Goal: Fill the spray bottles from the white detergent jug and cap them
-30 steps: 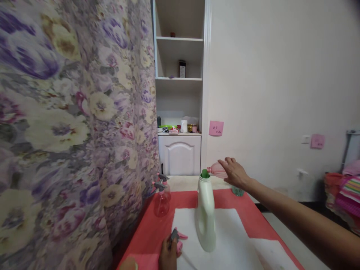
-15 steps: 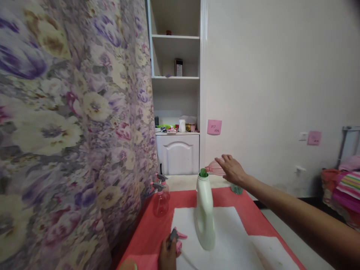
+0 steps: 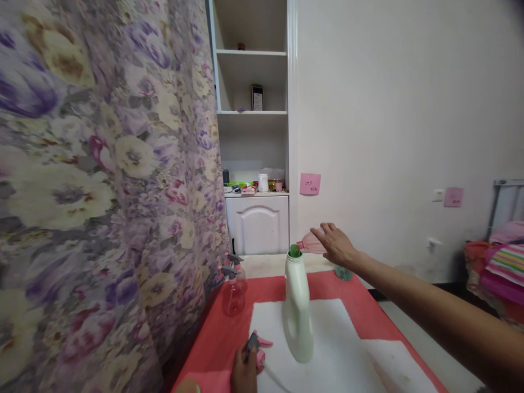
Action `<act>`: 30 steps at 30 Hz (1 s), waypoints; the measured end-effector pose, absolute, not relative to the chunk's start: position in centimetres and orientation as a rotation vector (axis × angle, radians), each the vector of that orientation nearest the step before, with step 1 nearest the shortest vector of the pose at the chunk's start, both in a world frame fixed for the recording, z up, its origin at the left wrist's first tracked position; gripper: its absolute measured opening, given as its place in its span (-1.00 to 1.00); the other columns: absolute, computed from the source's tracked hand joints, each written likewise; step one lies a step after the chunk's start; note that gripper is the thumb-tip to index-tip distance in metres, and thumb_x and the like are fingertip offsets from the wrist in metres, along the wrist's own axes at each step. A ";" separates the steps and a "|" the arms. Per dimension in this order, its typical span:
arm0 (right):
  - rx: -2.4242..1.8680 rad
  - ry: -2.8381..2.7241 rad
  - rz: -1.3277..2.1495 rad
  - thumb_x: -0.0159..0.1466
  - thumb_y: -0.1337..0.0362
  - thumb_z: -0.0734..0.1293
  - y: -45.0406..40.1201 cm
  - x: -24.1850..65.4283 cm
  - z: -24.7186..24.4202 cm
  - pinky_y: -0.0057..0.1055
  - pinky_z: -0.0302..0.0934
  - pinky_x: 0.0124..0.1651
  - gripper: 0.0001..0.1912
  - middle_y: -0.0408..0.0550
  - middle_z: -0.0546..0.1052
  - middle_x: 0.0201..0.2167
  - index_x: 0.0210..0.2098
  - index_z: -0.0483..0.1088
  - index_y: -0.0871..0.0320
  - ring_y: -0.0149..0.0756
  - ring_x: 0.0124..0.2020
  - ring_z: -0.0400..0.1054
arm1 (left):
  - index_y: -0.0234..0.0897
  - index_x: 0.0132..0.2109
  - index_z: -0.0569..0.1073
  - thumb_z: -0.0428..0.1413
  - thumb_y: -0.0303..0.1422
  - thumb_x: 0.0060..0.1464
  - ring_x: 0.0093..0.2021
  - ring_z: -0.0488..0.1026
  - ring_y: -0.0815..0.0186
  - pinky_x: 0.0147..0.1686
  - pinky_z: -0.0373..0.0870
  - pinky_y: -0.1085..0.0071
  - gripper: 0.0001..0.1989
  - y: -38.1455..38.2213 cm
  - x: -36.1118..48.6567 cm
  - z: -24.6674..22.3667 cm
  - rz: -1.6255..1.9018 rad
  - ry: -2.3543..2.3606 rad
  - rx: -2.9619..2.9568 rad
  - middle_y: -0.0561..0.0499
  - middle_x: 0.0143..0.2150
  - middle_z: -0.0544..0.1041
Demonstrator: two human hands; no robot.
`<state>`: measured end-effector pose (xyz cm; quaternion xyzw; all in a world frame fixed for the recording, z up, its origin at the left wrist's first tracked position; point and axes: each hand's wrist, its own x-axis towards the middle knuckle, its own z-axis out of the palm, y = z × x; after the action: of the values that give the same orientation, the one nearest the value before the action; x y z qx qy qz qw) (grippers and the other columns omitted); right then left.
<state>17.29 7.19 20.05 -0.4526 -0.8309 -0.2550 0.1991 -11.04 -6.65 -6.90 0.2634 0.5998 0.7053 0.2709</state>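
Spray bottles [image 3: 233,300], pink, see-through, stood upright near left edge of red tabletop [image 3: 221,334], presumably parked off working sheet; fill level indiscernible. Left hand [image 3: 245,372]: fingers clamped on spray head [image 3: 253,343], dip tube [image 3: 275,377] hanging free. Pale-green jug [image 3: 297,334] stood upright on white sheet [image 3: 335,341], contents hidden by opaque wall; green funnel-like piece [image 3: 294,250] sat in its mouth. Pink bottle [image 3: 312,244] lay nearly level, neck at this piece, apparently for draining; liquid indiscernible. Right hand [image 3: 338,245]: fingers clamped around bottle's far end. Green vessel [image 3: 344,273] stood beneath hand, contents unclear.

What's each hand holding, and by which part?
Left hand: spray head, by its grey part. Right hand: pink bottle, by its body, away from the neck.
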 end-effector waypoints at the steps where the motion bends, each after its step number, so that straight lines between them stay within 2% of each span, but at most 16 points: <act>1: -1.267 -2.324 -0.712 -0.02 0.43 0.46 7.2 17.3 20.0 -0.18 0.18 -0.02 -0.17 0.11 0.31 0.08 0.20 0.15 0.01 0.04 0.07 0.17 | -0.28 -0.30 0.49 0.29 0.02 -0.32 -0.34 0.59 0.10 -0.61 0.51 0.40 -0.49 -6.6 -11.1 -6.9 1.898 1.605 0.715 -0.15 -0.32 0.63; 7: -1.264 -2.320 -0.729 -0.03 0.42 0.47 7.3 17.4 20.0 -0.18 0.18 -0.01 -0.16 0.13 0.31 0.08 0.20 0.15 0.03 0.05 0.06 0.17 | -0.23 -0.37 0.52 0.34 -0.01 -0.41 -0.29 0.59 0.06 -0.64 0.51 0.43 -0.53 -6.7 -11.6 -7.0 1.906 1.550 0.795 -0.15 -0.29 0.63; 23: -1.254 -2.312 -0.823 -0.01 0.43 0.47 7.4 17.4 20.6 -0.20 0.19 -0.03 -0.20 0.14 0.31 0.09 0.19 0.16 0.05 0.04 0.08 0.16 | -0.27 -0.33 0.50 0.31 -0.06 -0.31 -0.26 0.58 0.07 -0.55 0.54 0.40 -0.58 -6.2 -11.8 -7.9 1.896 1.572 0.788 -0.16 -0.30 0.63; 30: -1.254 -2.301 -0.890 0.02 0.44 0.45 7.4 17.5 20.8 -0.20 0.21 -0.05 -0.23 0.17 0.32 0.08 0.18 0.17 0.07 0.04 0.06 0.19 | -0.23 -0.35 0.51 0.31 -0.01 -0.33 -0.31 0.58 0.11 -0.62 0.50 0.44 -0.56 -6.1 -12.0 -8.6 1.942 1.555 0.907 -0.16 -0.28 0.63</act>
<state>17.48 7.42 20.81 -0.4452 -0.8170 -0.3161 0.1857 -12.00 -6.07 -8.63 0.3321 0.5695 0.7111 0.2444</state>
